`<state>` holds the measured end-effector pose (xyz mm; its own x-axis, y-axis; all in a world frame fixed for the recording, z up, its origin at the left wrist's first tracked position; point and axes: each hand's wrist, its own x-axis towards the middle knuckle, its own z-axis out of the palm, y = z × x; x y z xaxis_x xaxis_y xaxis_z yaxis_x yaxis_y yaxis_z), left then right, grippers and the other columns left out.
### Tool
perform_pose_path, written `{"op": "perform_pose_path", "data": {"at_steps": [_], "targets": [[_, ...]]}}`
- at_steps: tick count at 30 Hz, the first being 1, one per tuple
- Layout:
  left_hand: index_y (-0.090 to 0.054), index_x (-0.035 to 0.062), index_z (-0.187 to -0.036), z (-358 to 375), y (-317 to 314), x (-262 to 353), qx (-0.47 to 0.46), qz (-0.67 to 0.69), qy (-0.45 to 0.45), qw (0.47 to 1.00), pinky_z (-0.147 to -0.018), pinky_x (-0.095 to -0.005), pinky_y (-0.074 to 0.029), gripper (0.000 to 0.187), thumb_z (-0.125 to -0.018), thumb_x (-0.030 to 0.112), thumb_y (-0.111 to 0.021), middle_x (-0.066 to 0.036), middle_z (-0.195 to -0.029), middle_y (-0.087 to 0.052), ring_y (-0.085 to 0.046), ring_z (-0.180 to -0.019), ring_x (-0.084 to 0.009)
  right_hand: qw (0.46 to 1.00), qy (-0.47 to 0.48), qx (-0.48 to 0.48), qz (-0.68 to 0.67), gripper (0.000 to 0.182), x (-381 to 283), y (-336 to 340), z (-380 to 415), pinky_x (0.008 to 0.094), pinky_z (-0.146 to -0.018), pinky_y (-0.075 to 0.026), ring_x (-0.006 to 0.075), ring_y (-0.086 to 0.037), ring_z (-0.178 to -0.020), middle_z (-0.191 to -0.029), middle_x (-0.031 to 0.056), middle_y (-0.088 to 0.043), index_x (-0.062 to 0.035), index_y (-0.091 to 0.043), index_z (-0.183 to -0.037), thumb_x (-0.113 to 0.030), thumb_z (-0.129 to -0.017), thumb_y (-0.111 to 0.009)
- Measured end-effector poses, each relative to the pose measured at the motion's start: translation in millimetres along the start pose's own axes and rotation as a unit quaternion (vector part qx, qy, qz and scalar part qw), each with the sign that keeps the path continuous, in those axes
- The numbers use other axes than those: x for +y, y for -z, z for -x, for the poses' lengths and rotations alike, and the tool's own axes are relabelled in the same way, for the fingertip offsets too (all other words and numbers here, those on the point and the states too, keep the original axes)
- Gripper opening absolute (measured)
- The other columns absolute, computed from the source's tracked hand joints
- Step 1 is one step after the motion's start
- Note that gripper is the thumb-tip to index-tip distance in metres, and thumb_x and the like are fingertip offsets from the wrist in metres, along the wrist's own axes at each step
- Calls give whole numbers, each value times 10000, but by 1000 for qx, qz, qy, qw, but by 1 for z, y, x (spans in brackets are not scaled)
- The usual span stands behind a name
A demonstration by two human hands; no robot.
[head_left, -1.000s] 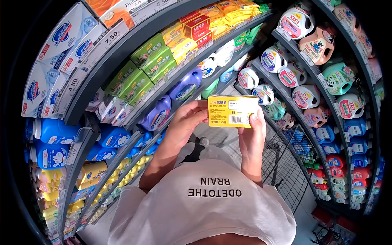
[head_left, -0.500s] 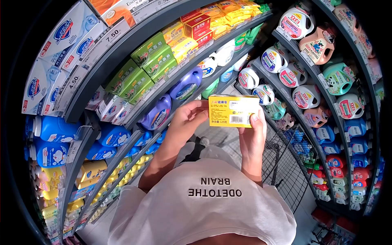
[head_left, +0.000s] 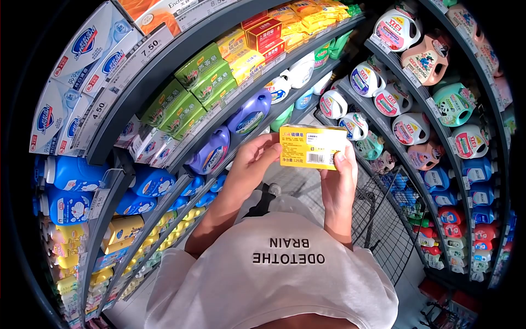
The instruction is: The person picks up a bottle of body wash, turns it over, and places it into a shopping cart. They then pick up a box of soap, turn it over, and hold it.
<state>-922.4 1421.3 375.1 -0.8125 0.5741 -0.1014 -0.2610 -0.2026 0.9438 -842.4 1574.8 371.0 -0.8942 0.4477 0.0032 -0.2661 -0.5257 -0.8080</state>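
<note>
A yellow soap box [head_left: 308, 147] is held up in front of my chest, its printed side with a barcode and white label facing me. My right hand [head_left: 339, 175] grips its right end, thumb across the front near the lower corner. At the left end, my left hand [head_left: 253, 164] pinches the edge with the thumb near the side and the fingers partly hidden behind. Both hands are closed on the box. Beyond them on the shelf stand green soap packs [head_left: 204, 74], yellow soap boxes [head_left: 241, 52] and red soap boxes [head_left: 266, 35].
Curved-looking shelves [head_left: 230, 98] run along the left with purple detergent bottles [head_left: 249, 114] and blue bottles [head_left: 71, 205]. More detergent jugs [head_left: 397, 30] fill shelves on the right. A black wire cart [head_left: 383, 219] stands at my right, above the tiled floor [head_left: 301, 183].
The box tilts slightly, and its printing shows a little differently. My left thumb has shifted slightly right, up against the box's edge. My right hand stays almost in place.
</note>
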Motion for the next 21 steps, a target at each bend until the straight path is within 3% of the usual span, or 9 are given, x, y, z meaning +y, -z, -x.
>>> {"op": "perform_pose_path", "data": {"at_steps": [3,6,9,15,18,21], "targets": [[-518,-44,-1082,0,-3,-2,4,10,-4,1000,-801,-219,-426,242,-885,97,-510,-54,-992,-588,-537,-888,-77,999,3,-2,-34,379,0,-2,1,306,-885,-413,172,-517,-1031,-1113,102,-513,-6,-405,-1179,-177,-852,-492],[-515,-40,-1082,0,-3,-2,1,9,-9,1000,-793,-219,-432,246,-880,100,-525,-53,-995,-585,-536,-894,-76,1000,-8,6,-5,512,2,3,-1,329,-892,-412,189,-507,-1068,-1173,118,-498,-5,-378,-1225,-289,-828,-530],[-513,-38,-1087,1,-3,-2,-1,13,-9,1000,-787,-218,-435,254,-874,98,-536,-55,-994,-584,-535,-897,-76,999,-6,4,-48,376,1,1,0,320,-879,-418,179,-521,-1023,-1108,107,-513,0,-398,-1189,-151,-852,-468],[-506,-39,-1098,1,-2,-3,-4,9,-4,1000,-790,-215,-432,275,-867,106,-549,-63,-985,-582,-534,-899,-78,999,-4,4,-51,376,2,3,0,320,-880,-418,180,-522,-1022,-1107,105,-514,2,-397,-1191,-147,-853,-465],[-500,-45,-1104,1,-4,0,-4,12,-1,1000,-792,-212,-429,287,-866,108,-550,-69,-988,-579,-533,-901,-79,999,-3,-2,-53,373,2,4,-1,320,-878,-420,178,-523,-1021,-1105,104,-515,-1,-400,-1190,-153,-856,-468],[-495,-51,-1109,0,-4,0,-7,9,-4,1000,-793,-211,-428,296,-865,107,-550,-75,-997,-575,-529,-909,-80,1000,-12,1,-15,498,2,5,-1,328,-885,-416,189,-509,-1062,-1175,122,-500,-7,-393,-1207,-290,-823,-535]]}}
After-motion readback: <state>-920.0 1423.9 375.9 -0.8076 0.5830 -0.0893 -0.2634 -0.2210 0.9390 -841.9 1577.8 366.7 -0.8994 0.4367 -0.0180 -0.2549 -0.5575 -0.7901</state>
